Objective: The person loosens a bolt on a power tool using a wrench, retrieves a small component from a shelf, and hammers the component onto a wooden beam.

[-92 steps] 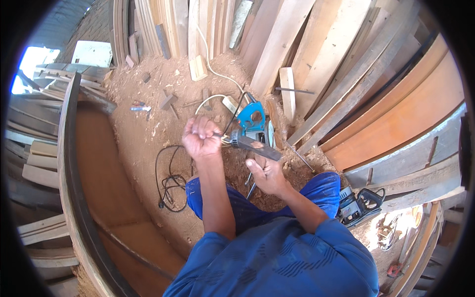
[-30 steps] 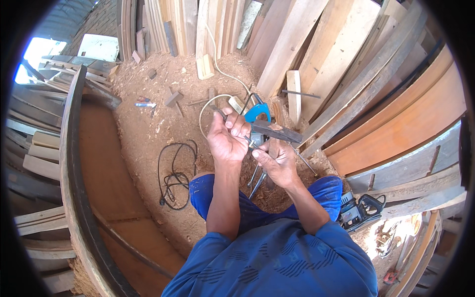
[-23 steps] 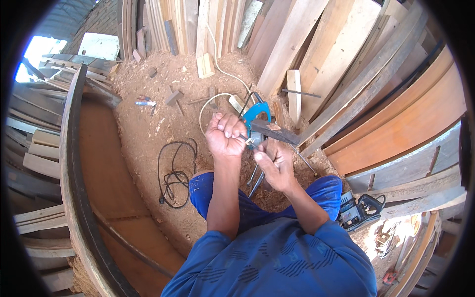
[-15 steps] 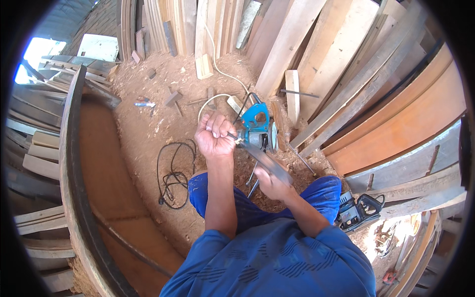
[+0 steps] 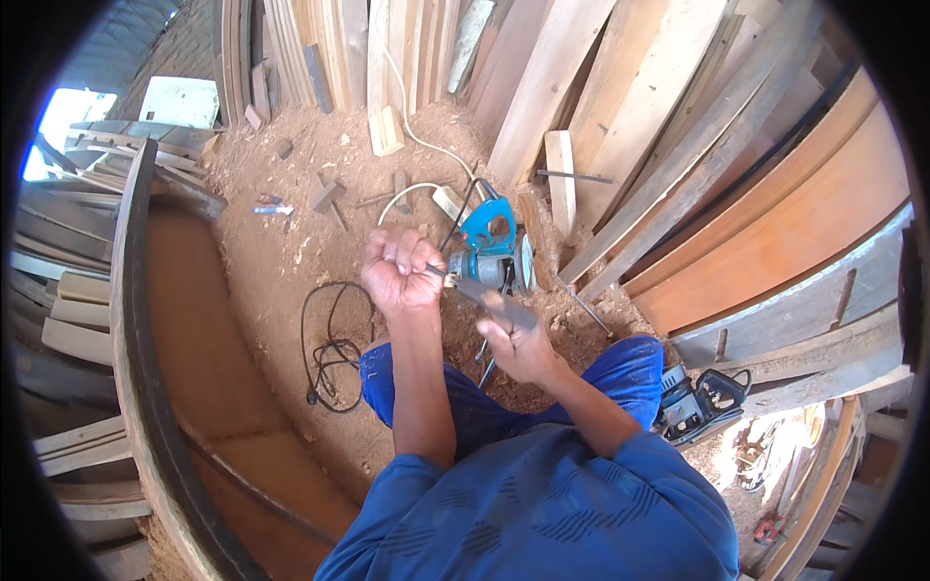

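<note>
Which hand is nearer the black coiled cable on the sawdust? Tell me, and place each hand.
Left. The left hand is clenched just right of and above the black coiled cable. The right hand sits farther right, below the blue power tool.

We see warm, even daylight, glare blown out at upper left, strong fisheye bending and black rim.

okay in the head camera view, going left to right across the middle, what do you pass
Curved wooden frame → black cable coil → left hand → blue power tool → orange board.
</note>
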### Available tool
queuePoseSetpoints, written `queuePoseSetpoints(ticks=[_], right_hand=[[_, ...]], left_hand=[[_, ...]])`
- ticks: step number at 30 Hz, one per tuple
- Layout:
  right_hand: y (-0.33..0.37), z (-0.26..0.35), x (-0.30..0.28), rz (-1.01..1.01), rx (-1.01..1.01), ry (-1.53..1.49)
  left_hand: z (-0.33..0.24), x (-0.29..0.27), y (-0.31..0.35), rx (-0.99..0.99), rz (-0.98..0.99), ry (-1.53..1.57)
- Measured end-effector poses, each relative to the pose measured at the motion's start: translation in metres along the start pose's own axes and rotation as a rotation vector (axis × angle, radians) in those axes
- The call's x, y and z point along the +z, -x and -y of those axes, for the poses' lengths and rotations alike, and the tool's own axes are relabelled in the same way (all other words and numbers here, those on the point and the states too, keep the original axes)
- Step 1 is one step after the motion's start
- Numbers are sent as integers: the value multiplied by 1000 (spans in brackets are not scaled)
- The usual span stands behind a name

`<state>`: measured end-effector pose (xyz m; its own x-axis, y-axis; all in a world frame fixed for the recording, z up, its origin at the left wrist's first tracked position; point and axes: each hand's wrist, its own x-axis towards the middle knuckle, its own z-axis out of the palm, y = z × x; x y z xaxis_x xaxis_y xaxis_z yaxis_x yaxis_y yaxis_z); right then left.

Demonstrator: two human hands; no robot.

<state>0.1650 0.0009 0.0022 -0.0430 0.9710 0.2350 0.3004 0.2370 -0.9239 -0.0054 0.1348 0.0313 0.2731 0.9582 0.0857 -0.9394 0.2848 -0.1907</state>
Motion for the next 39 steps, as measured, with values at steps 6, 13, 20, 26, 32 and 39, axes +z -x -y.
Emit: queuePoseSetpoints(ticks=[6, 13, 20, 26, 32, 39], right_hand=[[-1, -12, 3, -106, -308, -72], [-20, 9, 1, -134, -184, -498], [-27, 10, 6, -186, 140, -501], [-30, 15, -8, -192, 136, -516], [-31, 24, -13, -172, 44, -466], [-33, 29, -13, -61, 56, -433]], left_hand=[[10, 8, 2, 33, 12, -60], [24, 12, 7, 9, -29, -206], [42, 1, 5, -72, 126, -304], [41, -2, 4, 3, 25, -464], [52, 11, 4, 175, -213, -385], [43, 5, 4, -92, 148, -143]])
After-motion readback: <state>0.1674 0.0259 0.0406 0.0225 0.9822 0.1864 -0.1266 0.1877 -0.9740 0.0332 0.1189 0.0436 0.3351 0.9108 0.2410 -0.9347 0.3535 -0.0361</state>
